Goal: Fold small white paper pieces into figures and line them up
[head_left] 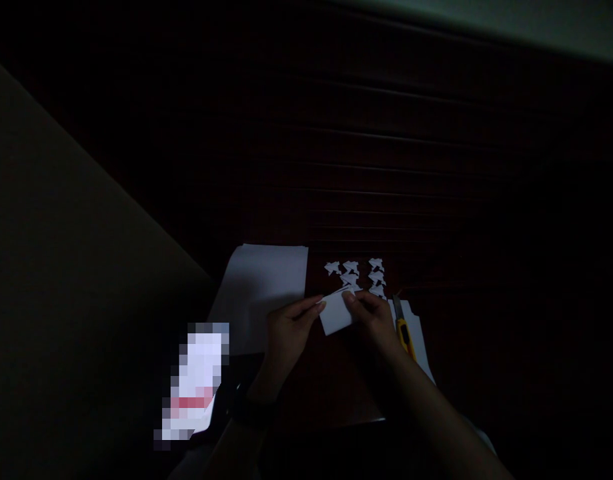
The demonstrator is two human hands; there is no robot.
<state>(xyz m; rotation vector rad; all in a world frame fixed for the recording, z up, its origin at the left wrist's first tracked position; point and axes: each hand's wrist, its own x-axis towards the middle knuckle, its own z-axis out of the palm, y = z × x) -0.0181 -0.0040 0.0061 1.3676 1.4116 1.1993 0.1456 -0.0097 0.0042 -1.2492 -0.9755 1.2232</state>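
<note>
A small folded piece of white paper (337,316) is held up between both hands over the dark table. My left hand (292,327) pinches its left edge between thumb and fingers. At its upper right, my right hand (373,320) grips it with the thumb on the near face. Just beyond the paper lie several small folded paper figures (377,277) in rows; the hands and the held paper partly cover the nearest ones. The room is dim, so fine creases cannot be made out.
Large white sheets (266,283) lie to the left. On the right, a yellow utility knife (404,333) rests on more white paper (420,337). A bright, pixelated screen (199,380) stands at lower left. Dark slatted wood (366,140) rises behind the table.
</note>
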